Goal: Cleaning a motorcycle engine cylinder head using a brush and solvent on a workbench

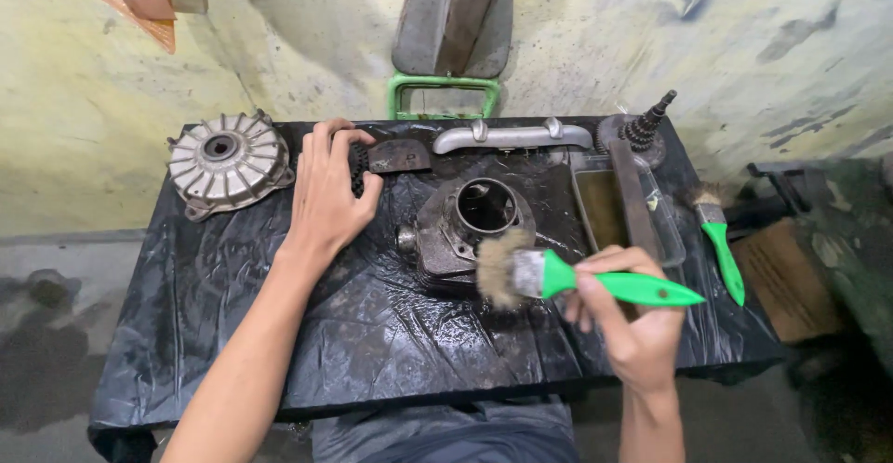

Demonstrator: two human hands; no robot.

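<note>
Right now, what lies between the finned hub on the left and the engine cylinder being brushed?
In the head view, the left hand lies flat between finned hub and cylinder, touching a small dark sprocket.

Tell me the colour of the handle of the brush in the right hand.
Bright green; the brush in the right hand shows clearly in the head view.

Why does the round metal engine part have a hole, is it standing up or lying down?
Standing up. The engine cylinder sits on the black plastic sheet with its round opening facing up, dark and hollow inside.

Green-handled brush (595, 281) with tan bristles at centre right; glossy black sheet (372, 323) over the worktop; grey ribbed hub (226, 161) upper left; yellowed wall (763, 44).
</note>
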